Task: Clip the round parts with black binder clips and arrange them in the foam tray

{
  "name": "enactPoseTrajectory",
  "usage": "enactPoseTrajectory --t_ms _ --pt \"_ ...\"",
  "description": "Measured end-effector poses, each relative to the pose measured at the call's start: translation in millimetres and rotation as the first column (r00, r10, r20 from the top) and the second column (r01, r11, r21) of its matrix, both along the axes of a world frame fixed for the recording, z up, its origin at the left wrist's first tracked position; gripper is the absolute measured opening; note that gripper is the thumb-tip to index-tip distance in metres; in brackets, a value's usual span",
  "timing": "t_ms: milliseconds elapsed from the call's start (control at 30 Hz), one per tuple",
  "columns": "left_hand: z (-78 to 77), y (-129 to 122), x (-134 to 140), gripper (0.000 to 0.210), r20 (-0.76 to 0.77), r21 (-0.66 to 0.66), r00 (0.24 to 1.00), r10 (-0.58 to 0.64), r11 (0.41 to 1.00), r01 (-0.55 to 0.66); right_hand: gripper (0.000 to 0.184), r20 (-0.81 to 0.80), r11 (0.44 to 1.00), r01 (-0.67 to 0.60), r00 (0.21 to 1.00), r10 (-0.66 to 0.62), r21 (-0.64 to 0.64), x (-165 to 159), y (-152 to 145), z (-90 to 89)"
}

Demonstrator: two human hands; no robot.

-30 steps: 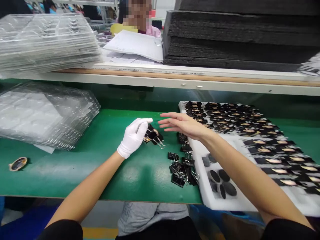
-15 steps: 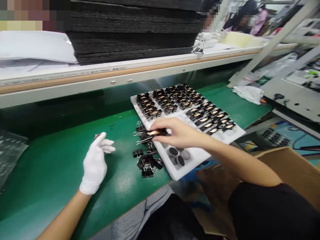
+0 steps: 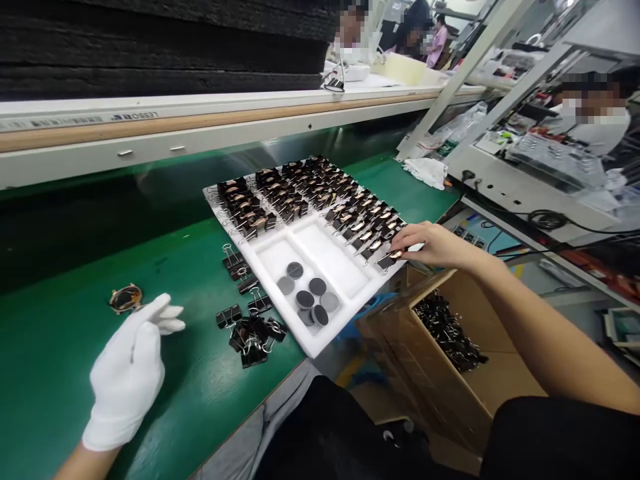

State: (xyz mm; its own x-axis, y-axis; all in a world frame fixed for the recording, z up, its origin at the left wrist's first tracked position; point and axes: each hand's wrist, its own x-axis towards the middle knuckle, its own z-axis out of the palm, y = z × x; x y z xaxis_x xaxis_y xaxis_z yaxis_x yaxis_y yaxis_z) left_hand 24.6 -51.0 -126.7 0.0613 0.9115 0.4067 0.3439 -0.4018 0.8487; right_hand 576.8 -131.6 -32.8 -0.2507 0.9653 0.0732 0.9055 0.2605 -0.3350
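Note:
My left hand [image 3: 130,373], in a white glove, hovers over the green bench with its fingers stretched out and nothing visible between them. Just beyond its fingertips lies a round, gold-rimmed part like a watch case [image 3: 126,298]. My bare right hand [image 3: 425,245] is closed at the right corner of a white foam tray [image 3: 360,308]. Its fingertips pinch a black binder clip [image 3: 387,260] with a gold-coloured piece in it, at the end of a row. Several clipped pieces [image 3: 295,190] stand in rows across the tray. Dark and grey discs [image 3: 317,287] lie in its near compartment.
Loose binder clips [image 3: 253,340] are heaped left of the tray. Below right, an open cardboard box [image 3: 505,373] holds more clips. A shelf [image 3: 210,133] bearing black foam sheets [image 3: 165,53] runs across the back. A white cloth [image 3: 425,172] lies behind. Other people sit farther off.
My right hand has carried the clipped piece from the tray's left side to its right corner. The view has turned right, and the watch-case-like part now shows beyond my left hand.

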Motion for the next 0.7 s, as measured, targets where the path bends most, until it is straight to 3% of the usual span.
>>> enactPoseTrajectory --t_ms 167,433,600,700 --pt "3.9 0 4 0.035 0.040 -0.004 0.999 0.028 1.000 -0.027 0.023 0.013 0.994 0.060 0.998 -0.061 0.095 -5 -6 -20.3" --pt "4.0 2 4 0.033 0.042 -0.016 0.999 0.034 0.999 -0.033 0.017 -0.054 0.998 -0.030 0.998 0.027 -0.049 -6 -1 -21.0" --pt "1.2 2 0 0.034 0.021 -0.036 1.000 0.018 0.999 -0.017 0.022 0.145 0.996 0.026 0.989 -0.039 0.089 -1 -12 -32.6" --pt "1.0 3 -2 0.036 -0.030 -0.046 1.000 0.010 0.999 -0.011 0.036 0.203 0.984 0.068 0.974 -0.101 0.164 4 -22 -33.1"
